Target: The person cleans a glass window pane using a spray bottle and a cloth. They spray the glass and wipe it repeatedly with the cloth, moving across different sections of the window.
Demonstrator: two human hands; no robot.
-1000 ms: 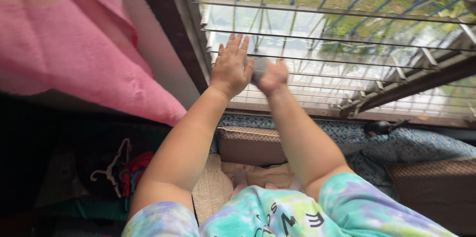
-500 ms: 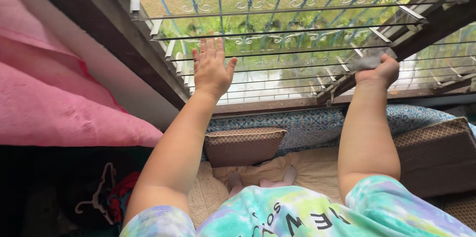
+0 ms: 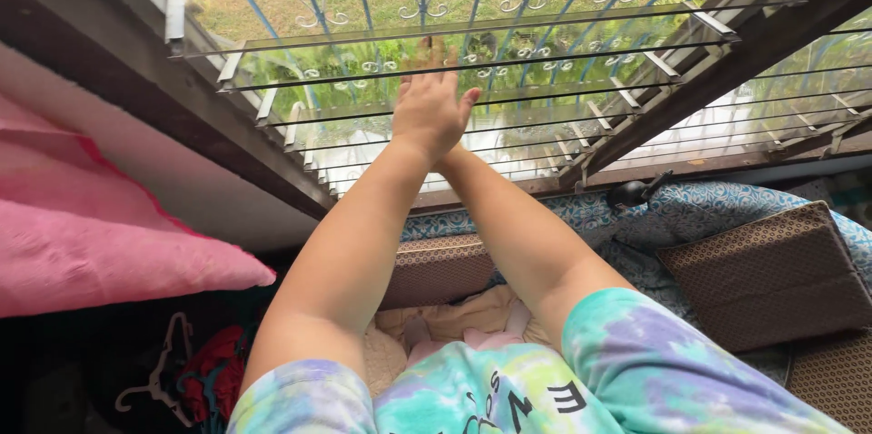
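Left hand (image 3: 431,112) spread flat on glass louvre (image 3: 509,39) | right hand swung back behind it, grip unseen | wiping returns leftward

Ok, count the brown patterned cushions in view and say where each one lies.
3. One brown cushion lies below the window, partly hidden behind the forearms. A larger cushion lies at right on the blue patterned bedding. A third cushion shows at the lower right corner, cut off by the frame. More may be hidden.
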